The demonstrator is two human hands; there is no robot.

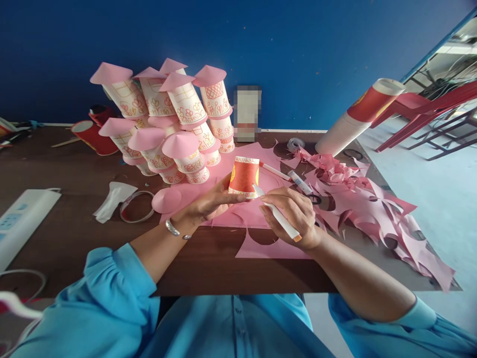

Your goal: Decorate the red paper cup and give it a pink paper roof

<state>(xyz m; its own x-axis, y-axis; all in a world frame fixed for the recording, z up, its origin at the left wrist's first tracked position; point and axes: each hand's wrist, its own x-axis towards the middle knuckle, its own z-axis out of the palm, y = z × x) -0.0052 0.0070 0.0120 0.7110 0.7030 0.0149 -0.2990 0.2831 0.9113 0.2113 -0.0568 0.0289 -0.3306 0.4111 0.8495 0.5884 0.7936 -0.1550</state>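
Observation:
My left hand (214,201) is closed around a red paper cup (245,175) with yellow marks and white patterned bands, held up over the pink paper. In my right hand (292,214) is a slim white utility knife (281,221) with an orange end. Its pale tip touches or nearly touches the cup's lower right side; which one, I cannot tell. Under both hands lies cut pink paper (257,243) with rounded gaps. Just beyond the cup are a red and white pen (275,171) and a glue stick (300,182).
Stacked white cups (190,107) with drawn flowers and pink cone roofs stand at back left. A tall leaning cup stack (345,129) rises at back right. Pink scraps (372,209) cover the right side. A tape roll (136,207) and a power strip (22,223) lie left.

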